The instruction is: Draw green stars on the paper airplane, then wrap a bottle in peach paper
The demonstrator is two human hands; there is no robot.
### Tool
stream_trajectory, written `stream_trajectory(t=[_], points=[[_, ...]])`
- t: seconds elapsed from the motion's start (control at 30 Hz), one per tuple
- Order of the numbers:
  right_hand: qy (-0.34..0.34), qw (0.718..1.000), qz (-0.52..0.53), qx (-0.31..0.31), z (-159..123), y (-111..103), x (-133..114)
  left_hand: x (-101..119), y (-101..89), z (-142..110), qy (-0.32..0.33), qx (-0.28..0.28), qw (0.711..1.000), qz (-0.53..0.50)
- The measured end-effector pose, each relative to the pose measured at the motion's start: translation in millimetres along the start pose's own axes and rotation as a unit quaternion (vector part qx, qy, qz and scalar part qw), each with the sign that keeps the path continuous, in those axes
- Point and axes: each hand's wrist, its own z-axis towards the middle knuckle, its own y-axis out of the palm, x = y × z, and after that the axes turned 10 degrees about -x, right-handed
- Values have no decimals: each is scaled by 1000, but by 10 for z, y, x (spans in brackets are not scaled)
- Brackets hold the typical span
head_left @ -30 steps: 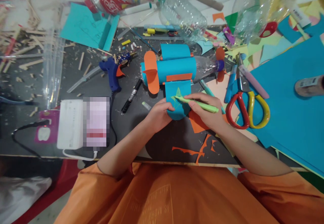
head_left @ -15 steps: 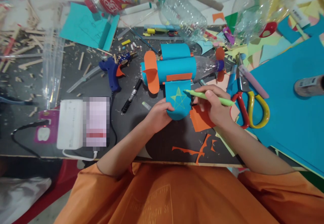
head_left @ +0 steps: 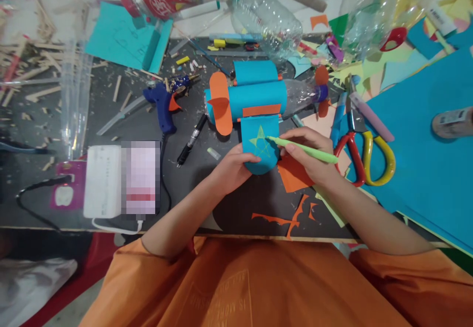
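Observation:
A plastic-bottle airplane [head_left: 258, 97] wrapped in blue paper with orange trim lies on the dark table. Its near blue wing [head_left: 260, 144] carries a light green star. My left hand [head_left: 232, 169] presses down on the wing's lower left edge, fingers curled on the paper. My right hand [head_left: 308, 157] is closed round a light green marker [head_left: 303, 149], whose tip touches the wing just right of the star.
Red and yellow scissors [head_left: 364, 152] lie right of my right hand on blue sheets [head_left: 424, 159]. A blue glue gun [head_left: 164, 105] and a black pen [head_left: 192, 139] sit to the left, near a white power adapter [head_left: 103, 181]. Empty clear bottles [head_left: 266, 16] and paper scraps crowd the back.
A second ago the marker lay across the star with my right hand over the wing. The hand then drew back to the right, and the tip now rests at the star's right side.

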Motion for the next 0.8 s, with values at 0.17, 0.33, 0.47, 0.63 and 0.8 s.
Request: stream_trajectory(t=[0.17, 0.33, 0.47, 0.63, 0.8], points=[[10, 999, -37, 3, -18, 5, 0, -10, 5, -7, 0, 11, 1000, -3], [-7, 997, -72, -27, -21, 2, 14, 1, 12, -8, 0, 11, 1000, 6], [-18, 995, -99, -25, -13, -1, 10, 2, 6, -2, -6, 15, 1000, 4], [-22, 993, -110, -28, -16, -14, 26, -6, -26, -4, -14, 22, 1000, 15], [-20, 996, -87, -12, -25, -19, 56, -5, -18, 1, -14, 18, 1000, 16]])
